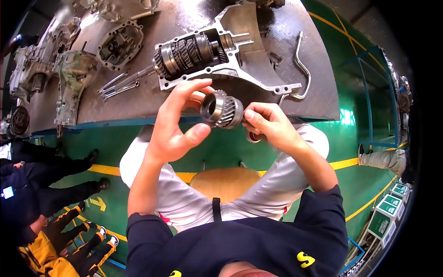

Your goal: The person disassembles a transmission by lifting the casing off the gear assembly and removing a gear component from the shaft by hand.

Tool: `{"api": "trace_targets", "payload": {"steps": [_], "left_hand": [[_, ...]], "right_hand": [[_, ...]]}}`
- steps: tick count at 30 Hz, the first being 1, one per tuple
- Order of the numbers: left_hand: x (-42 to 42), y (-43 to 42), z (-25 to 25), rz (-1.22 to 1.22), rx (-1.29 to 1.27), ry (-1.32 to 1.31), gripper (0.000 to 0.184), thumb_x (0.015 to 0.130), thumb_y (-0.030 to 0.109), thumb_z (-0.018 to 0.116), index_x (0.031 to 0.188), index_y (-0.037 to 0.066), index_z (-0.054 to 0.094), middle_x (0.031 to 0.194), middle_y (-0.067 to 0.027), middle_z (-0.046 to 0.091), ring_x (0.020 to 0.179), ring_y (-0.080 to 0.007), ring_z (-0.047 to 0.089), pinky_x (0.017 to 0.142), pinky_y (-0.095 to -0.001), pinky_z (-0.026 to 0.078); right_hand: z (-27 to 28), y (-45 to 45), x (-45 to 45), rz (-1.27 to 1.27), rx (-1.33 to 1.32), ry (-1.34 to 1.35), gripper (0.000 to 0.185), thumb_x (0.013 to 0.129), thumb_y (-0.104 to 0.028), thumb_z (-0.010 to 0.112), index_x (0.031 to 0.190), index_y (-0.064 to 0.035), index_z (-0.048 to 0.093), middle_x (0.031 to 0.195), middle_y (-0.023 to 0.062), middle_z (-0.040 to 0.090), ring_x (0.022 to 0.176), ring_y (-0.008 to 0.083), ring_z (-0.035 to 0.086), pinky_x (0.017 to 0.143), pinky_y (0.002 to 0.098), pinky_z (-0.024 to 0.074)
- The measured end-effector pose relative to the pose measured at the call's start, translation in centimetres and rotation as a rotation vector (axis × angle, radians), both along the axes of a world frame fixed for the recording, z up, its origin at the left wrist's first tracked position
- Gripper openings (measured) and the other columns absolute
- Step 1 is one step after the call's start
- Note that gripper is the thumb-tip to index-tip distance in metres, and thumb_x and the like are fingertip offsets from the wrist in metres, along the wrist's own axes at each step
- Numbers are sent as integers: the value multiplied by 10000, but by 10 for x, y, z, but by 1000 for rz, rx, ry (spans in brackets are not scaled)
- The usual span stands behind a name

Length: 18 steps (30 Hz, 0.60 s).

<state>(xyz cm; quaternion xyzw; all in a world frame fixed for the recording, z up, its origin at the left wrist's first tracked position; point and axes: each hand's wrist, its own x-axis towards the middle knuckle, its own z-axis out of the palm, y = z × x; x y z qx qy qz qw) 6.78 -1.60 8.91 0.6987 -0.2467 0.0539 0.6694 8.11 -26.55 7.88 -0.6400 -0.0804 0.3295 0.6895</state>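
Note:
A metal helical gear [228, 112] with a toothed rim and a hollow left end is held in the air just off the workbench's front edge. My right hand [273, 123] is closed, thumb and fingers pinching its right end. A small ring-like part [253, 137] shows under those fingers; whether they hold it I cannot tell. My left hand [177, 122] is open at the gear's left side, thumb and fingers spread around its hollow end. Beyond the hands, an open gearbox housing [258, 76] lies on the bench with a gear shaft assembly [189, 55] inside.
On the metal workbench [318, 69] are a bent metal tube [302, 67], several wrenches [122, 86], a round housing cover [121, 44] and more gearbox castings [71, 83]. A wooden stool [226, 182] is between my legs. Other people [27, 184] are at the left.

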Motion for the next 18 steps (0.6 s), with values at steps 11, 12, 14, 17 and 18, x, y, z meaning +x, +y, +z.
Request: {"api": "trace_targets", "payload": {"steps": [11, 12, 14, 17, 18], "left_hand": [[0, -7, -33, 20, 520, 23, 535, 735, 102, 799, 1225, 55, 590, 1135, -85, 602, 905, -189, 608, 777, -311, 510], [2, -7, -34, 7, 522, 19, 535, 735, 102, 799, 1225, 55, 590, 1135, -85, 602, 905, -189, 608, 777, -311, 510], [2, -6, -36, -37, 506, 149, 505, 747, 84, 798, 1205, 45, 588, 1088, -77, 594, 813, -155, 611, 642, -276, 508], [3, -4, -45, -77, 428, 290, 461, 766, 64, 792, 1175, 32, 582, 1011, -63, 594, 722, -103, 597, 525, -244, 494], [2, -3, -44, -73, 398, 362, 450, 772, 76, 790, 1169, 22, 585, 1010, -66, 604, 765, -108, 604, 593, -250, 500]], "right_hand": [[-33, -4, -2, 43, -475, -199, 438, 919, -396, 637, 907, 41, 663, 673, 88, 593, 660, 124, 523, 616, 320, 437], [-35, -4, -1, 30, -475, -196, 438, 919, -396, 637, 907, 41, 663, 673, 88, 593, 660, 124, 523, 616, 320, 437], [-43, -4, -1, 65, -489, -302, 395, 895, -384, 663, 908, 10, 637, 663, 57, 585, 592, 144, 547, 572, 325, 435], [-33, -3, -2, 140, -640, -529, 392, 850, -387, 698, 904, -4, 633, 697, 126, 632, 613, 268, 631, 594, 396, 472], [-32, -3, -2, 142, -642, -522, 392, 850, -387, 698, 904, -4, 633, 697, 126, 632, 613, 268, 631, 594, 396, 472]]}}
